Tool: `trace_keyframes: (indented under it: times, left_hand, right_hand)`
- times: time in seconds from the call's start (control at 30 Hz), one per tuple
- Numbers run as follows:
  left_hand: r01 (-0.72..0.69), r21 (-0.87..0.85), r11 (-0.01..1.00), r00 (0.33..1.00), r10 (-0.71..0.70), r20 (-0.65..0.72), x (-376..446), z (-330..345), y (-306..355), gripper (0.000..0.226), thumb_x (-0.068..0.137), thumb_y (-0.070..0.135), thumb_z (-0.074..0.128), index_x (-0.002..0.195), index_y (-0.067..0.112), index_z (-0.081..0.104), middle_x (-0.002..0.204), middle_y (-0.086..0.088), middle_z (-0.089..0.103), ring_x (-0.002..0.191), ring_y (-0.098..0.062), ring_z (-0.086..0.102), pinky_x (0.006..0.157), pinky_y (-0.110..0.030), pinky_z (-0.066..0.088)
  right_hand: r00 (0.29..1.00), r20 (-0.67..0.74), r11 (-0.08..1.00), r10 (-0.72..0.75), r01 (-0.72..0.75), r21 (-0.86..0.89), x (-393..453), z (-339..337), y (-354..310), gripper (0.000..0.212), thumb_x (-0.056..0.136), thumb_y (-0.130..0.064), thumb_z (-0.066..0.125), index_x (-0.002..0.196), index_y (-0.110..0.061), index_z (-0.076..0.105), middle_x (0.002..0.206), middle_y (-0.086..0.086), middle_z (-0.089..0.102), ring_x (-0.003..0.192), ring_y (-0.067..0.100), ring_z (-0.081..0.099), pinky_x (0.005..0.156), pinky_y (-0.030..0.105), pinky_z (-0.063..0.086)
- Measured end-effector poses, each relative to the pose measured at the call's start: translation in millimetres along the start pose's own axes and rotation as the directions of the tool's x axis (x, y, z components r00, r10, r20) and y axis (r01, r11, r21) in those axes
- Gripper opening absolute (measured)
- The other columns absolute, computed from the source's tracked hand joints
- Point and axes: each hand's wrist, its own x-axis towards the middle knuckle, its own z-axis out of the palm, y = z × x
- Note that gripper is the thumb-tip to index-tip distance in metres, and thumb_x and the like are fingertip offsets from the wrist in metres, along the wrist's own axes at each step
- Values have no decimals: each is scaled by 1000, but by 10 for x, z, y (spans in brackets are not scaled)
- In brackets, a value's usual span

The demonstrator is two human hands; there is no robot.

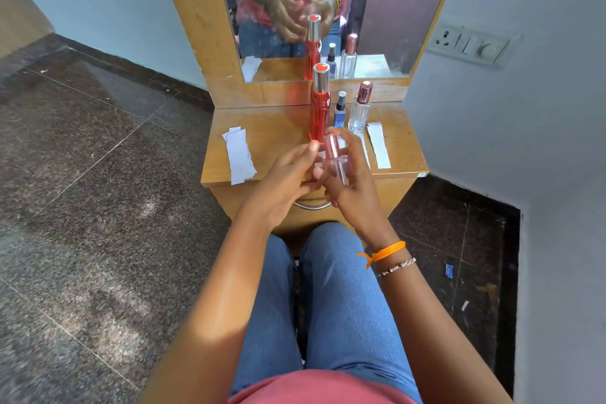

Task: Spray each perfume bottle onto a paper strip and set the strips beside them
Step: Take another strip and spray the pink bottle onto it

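Head view: at the wooden dresser [262, 128], my right hand [347, 187] grips a clear pink-capped bottle [336, 159] above its front edge, while my left hand [285, 180] reaches in, fingers loose, holding nothing. One spent strip [378, 144] lies beside the clear bottle [360, 108]; fresh strips [239, 156] wait left. Next, I judge, the cap must come off. No label is legible.

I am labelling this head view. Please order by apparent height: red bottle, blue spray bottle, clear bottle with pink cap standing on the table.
1. red bottle
2. clear bottle with pink cap
3. blue spray bottle
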Motion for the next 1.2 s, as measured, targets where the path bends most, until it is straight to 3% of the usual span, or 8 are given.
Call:
trace_keyframes:
  times: [0.07, 0.23, 0.4, 0.57, 0.73, 0.97, 1.07, 1.2]
  left_hand:
    - [84, 16, 996, 995, -84, 46, -25, -51, -28, 29, 99, 27, 39, 123, 15, 53, 114, -7, 62, 102, -25, 62, 98, -40, 48]
    - [68, 107, 992, 969, -91, 229, -96, -11, -75, 32, 91, 6, 53, 123, 10, 52, 101, -5, 66, 89, -17, 68, 92, -34, 53]
    - [-27, 217, 976, 998, 14, 63, -72, -20, -109, 28, 82, 7, 67, 110, 8, 63, 107, -13, 67, 91, -22, 66, 88, -39, 55]
    - [-132, 478, 868, 971, 210, -112, -34, -24, -124, 25, 71, 24, 76, 96, 23, 69, 101, 2, 69, 99, -13, 61, 89, -34, 46]
    - [-144, 488, 861, 958, 244, -148, -27, 64, -156, 28, 71, 26, 76, 98, 22, 68, 100, 5, 69, 101, -12, 61, 93, -41, 48]
    - [-180, 507, 843, 944, 293, -151, -10, 178, -107, 33, 74, 24, 75, 106, 22, 66, 104, 11, 66, 97, -1, 55, 71, -10, 38]
    - [-192, 495, 847, 957, 274, -97, 8, 266, -93, 48, 80, 24, 71, 126, 21, 57, 113, 14, 58, 86, 5, 52, 62, 6, 35]
    - [-180, 491, 852, 962, 257, -93, 93, 322, -87, 38, 87, 21, 63, 125, 21, 56, 120, 5, 61, 84, -2, 58, 58, 5, 37]
  right_hand:
    - [999, -49, 999, 19, -16, 46, 41, -18, -50, 47, 90, -10, 60, 129, -28, 41, 87, -8, 53, 65, 1, 49, 61, 16, 43]
    - [989, -141, 983, 51, -25, 182, 120, 38, -193, 23, 97, -35, 40, 113, -24, 50, 102, 4, 53, 91, 17, 50, 86, 40, 42]
    - [991, -129, 984, 46, -23, 174, 201, -93, -252, 16, 87, -12, 54, 103, -12, 58, 93, -2, 67, 91, 9, 62, 85, 24, 49]
    - [988, -145, 982, 47, -19, 189, 252, -239, -287, 23, 74, -1, 72, 82, -18, 58, 78, -5, 66, 76, 8, 61, 73, 24, 52]
    - [982, -179, 992, 60, -39, 119, 205, -208, -313, 34, 74, -4, 76, 97, -17, 55, 83, 9, 58, 82, 17, 56, 80, 27, 52]
    - [984, -94, 988, 152, -151, 17, -21, -351, -225, 33, 78, 5, 69, 105, -12, 59, 96, 5, 69, 89, 14, 64, 86, 28, 51]
    - [974, -176, 990, 141, -144, -1, 4, -528, -196, 34, 81, 9, 64, 99, -20, 59, 92, -1, 66, 87, 5, 64, 81, 20, 49]
    - [935, -344, 990, 82, -116, -80, 223, -784, -137, 36, 81, 11, 59, 95, -22, 57, 90, -1, 63, 83, 2, 61, 78, 16, 48]
